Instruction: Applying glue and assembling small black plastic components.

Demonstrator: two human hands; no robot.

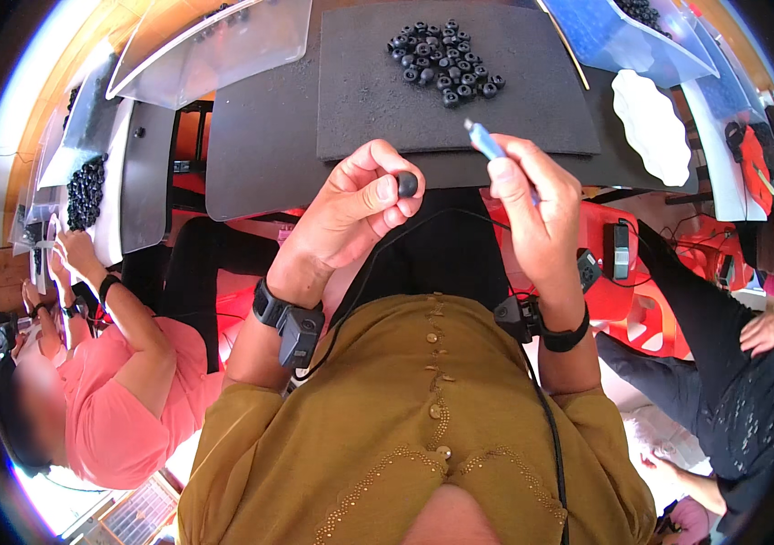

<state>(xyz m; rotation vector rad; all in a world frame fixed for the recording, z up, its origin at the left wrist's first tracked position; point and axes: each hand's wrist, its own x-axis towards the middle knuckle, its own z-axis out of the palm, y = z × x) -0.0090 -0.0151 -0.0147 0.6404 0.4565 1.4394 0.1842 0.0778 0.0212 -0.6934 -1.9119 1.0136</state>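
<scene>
My left hand point(351, 204) pinches a small round black piece point(407, 184) between thumb and fingers, held up in front of the table edge. In my right hand point(537, 195) is a light-blue pen-like tool point(485, 142) with a pale narrow tip, pointing up and to the left. The tip is apart from the black piece. Beyond both hands, a loose heap of round black pieces point(441, 62), several showing a hole or ring, lies on a dark grey mat point(360, 100). Dark crumbs are scattered on the mat left of the heap.
A clear plastic bin point(214, 54) stands at the far left, a bluish bin point(632, 41) at the far right. A white wavy-edged sheet point(650, 127) and a thin wooden stick point(569, 47) flank the mat. Co-workers sit left, in pink point(151, 391), and right, in dark clothes point(741, 391).
</scene>
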